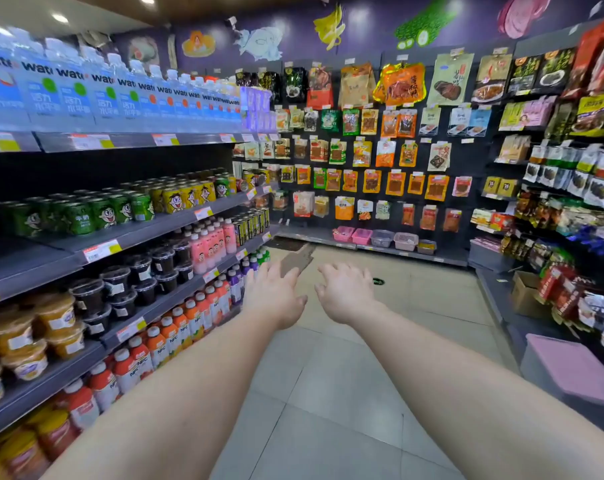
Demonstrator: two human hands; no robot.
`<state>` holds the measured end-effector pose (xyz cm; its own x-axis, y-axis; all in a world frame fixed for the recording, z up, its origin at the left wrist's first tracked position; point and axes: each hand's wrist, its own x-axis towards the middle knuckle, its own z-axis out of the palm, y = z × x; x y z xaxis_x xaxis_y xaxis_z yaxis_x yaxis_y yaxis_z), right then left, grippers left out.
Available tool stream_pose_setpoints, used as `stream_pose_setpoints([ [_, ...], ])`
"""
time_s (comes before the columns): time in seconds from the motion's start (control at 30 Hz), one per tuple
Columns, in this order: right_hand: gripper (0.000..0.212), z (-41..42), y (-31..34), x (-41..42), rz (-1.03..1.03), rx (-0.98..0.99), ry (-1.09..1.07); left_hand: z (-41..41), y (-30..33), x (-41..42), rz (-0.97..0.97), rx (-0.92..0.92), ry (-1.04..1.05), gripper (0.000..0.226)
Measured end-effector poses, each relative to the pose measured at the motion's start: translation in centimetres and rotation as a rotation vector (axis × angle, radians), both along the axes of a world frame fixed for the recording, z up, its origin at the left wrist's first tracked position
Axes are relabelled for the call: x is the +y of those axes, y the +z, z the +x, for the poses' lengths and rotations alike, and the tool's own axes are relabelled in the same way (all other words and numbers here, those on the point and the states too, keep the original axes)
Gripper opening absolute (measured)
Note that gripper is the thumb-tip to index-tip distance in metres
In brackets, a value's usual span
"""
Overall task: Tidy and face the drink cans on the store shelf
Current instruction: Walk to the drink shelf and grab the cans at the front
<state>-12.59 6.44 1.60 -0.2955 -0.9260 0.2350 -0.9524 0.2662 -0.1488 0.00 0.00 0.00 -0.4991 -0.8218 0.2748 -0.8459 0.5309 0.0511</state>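
Observation:
Green drink cans (85, 213) with a cartoon face stand in rows on the second shelf at my left, and yellow cans (181, 199) of the same kind follow further along. Some green cans face sideways. My left hand (276, 294) and my right hand (345, 292) stretch out side by side over the aisle floor, palms down, fingers spread, holding nothing. Both hands are well to the right of the cans and below their shelf, touching no shelf.
Water bottles (85, 95) fill the top shelf, and dark jelly cups (127, 289), pink bottles (210, 247) and orange juice bottles (175, 330) sit on the lower ones. Snack packets (397, 157) hang on the far wall. Right-hand racks, a cardboard box (525, 292) and a pink-topped box (570, 368) border the tiled aisle.

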Motion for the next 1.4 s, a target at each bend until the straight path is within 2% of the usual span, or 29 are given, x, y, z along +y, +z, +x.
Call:
stream_pose_setpoints([
  [0.1,0.042,-1.3,-1.1,-1.4,0.026,-0.002,-0.001,-1.3,-1.0,-1.1,0.024,-0.049,0.019,0.06],
  [0.4,0.043,-6.5,-4.0,-11.9,0.068,-0.006,0.043,-6.6,-3.1,-11.3,0.079,0.021,0.034,0.047],
  [0.67,0.043,-13.0,-3.8,-26.2,0.092,-0.065,0.03,-13.4,-3.4,-26.2,0.084,0.059,-0.014,0.052],
  [0.93,0.042,-22.0,-3.0,-40.0,0.054,-0.117,0.04,-21.7,-3.0,-39.4,0.073,0.047,0.008,0.044],
  [1.23,0.042,-36.6,-3.6,-58.0,0.085,-0.066,0.183,-35.2,-4.1,-55.5,0.067,0.105,0.103,0.052],
  [1.4,0.044,-41.5,-1.9,-68.2,0.084,-0.016,0.312,-39.0,-2.7,-63.5,0.018,0.092,0.228,0.053],
])
